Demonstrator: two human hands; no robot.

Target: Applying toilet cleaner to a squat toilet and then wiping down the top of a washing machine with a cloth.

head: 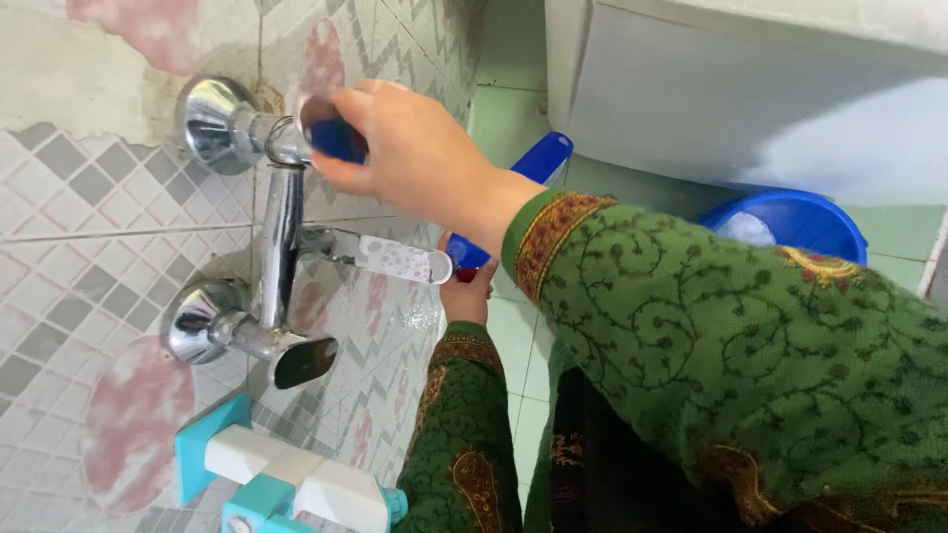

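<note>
- Landmark: chrome wall-mounted mixer tap [279,227] on the grey-and-white patterned tiled wall [69,197].
- Right hand [415,158] was at the top end of the tap, fingers curled round the blue-capped chrome tap knob [331,136]; grip closed on it, thumb side toward the wall.
- Right forearm in a green patterned sleeve with gold-red cuff [553,232] ran away from the tap toward the lower right.
- Left hand [466,294] was just right of the tap's spout, below the right wrist, closed round a blue plastic mug [468,255]; only part of the mug showed, the rest was hidden by the right arm.
- A blue plastic handle [543,158] stuck out behind the right wrist; could not tell if it belonged to the mug.
- White speckled spout [400,261] pointed from the tap toward the mug, tip just beside it.
- Blue round plastic bucket [790,222] stood on the pale green tiled floor [509,109], well right of the tap.
- Turquoise-and-white plastic wall holder [286,479] was fixed below the tap.
</note>
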